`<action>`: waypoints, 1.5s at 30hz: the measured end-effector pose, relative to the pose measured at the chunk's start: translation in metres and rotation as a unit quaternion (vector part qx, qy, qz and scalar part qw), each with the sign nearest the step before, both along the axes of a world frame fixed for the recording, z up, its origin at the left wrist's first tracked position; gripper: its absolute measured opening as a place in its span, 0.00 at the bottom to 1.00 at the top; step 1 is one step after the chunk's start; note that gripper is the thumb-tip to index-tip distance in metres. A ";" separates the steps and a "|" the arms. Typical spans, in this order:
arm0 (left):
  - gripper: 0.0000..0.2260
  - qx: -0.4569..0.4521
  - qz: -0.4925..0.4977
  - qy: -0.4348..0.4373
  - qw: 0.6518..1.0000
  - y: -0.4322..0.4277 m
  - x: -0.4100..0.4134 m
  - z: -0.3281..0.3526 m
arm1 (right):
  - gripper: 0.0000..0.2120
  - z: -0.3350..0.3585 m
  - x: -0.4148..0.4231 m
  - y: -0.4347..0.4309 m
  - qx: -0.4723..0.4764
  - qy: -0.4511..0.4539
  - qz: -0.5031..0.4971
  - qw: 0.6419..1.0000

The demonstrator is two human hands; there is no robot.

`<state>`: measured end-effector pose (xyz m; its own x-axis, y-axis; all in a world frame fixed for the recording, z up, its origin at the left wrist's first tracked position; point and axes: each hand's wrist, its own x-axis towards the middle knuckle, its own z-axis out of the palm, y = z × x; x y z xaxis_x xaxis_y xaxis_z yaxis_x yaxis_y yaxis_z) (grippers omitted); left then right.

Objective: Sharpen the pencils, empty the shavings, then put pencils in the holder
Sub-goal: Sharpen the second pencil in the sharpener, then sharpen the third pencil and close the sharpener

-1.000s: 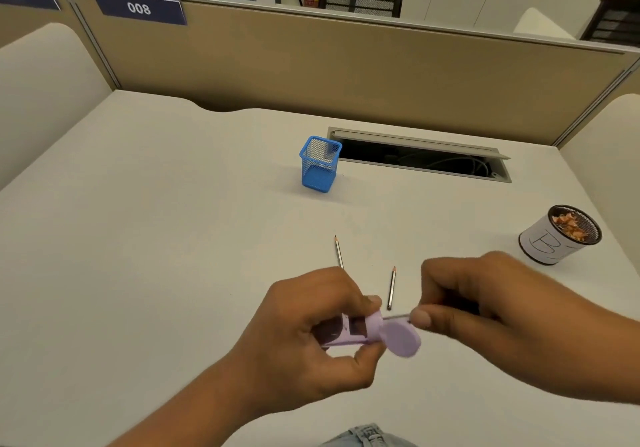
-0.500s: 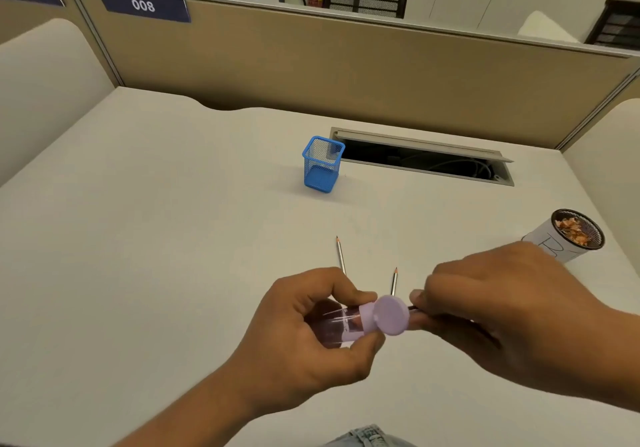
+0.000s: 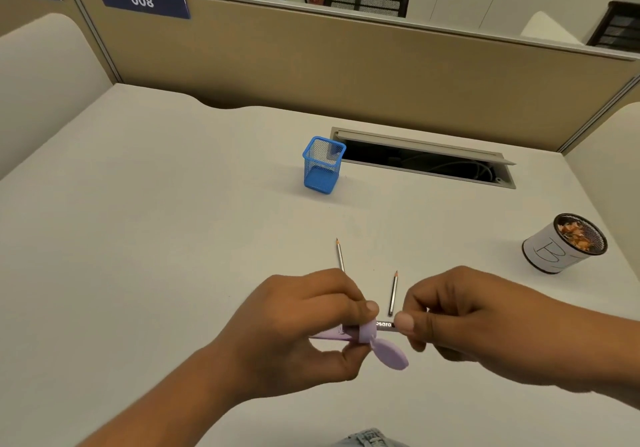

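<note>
My left hand [image 3: 301, 329] grips a lilac pencil sharpener [image 3: 360, 337] whose round lid [image 3: 391, 355] hangs open below it. My right hand [image 3: 460, 318] pinches a dark pencil [image 3: 384, 324] that is pushed into the sharpener's end; most of the pencil is hidden in my fingers. Two sharpened pencils lie on the desk just beyond my hands, one on the left [image 3: 340, 255] and one on the right [image 3: 393, 294], tips pointing away. The blue mesh holder [image 3: 322, 166] stands further back with nothing visible inside.
A white cup [image 3: 554, 252] marked with a letter holds shavings at the right. An open cable slot [image 3: 426, 162] lies behind the holder. Beige partition walls close off the back and sides of the white desk [image 3: 156, 238].
The sharpener has turned in my left hand, so its lid went from low to high and now hangs low again. My right hand shifted slightly while still pinching the pencil.
</note>
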<state>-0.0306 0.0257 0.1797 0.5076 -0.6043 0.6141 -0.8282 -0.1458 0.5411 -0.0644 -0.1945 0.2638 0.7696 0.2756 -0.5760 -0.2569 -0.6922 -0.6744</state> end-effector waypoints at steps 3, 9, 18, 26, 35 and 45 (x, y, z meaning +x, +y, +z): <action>0.10 -0.032 0.014 0.078 0.996 -0.002 0.001 -0.005 | 0.17 -0.003 0.003 -0.003 -0.037 -0.058 0.021 0.997; 0.08 -0.112 0.095 0.268 0.952 -0.004 -0.001 -0.020 | 0.20 -0.006 0.009 -0.012 -0.043 -0.118 -0.014 0.992; 0.08 -0.194 0.109 0.472 0.853 -0.017 0.010 -0.063 | 0.13 -0.062 0.030 -0.023 0.024 -0.129 -0.170 0.977; 0.08 -0.178 0.136 0.499 0.837 -0.025 0.010 -0.083 | 0.05 -0.159 0.063 -0.022 -0.027 -0.155 -0.296 0.942; 0.08 -0.121 0.155 0.522 0.830 -0.033 -0.001 -0.094 | 0.02 -0.220 0.096 -0.020 -0.149 -0.125 -0.285 0.939; 0.10 -0.138 0.160 0.536 0.817 -0.034 -0.002 -0.092 | 0.03 -0.233 0.101 -0.019 -0.159 -0.126 -0.282 0.938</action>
<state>-0.0329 -0.0087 0.0880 0.9484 -0.2490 -0.1962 0.1996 -0.0118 0.9798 0.0363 -0.2139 0.0313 0.8641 -0.3708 -0.3403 -0.5026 -0.6705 -0.5457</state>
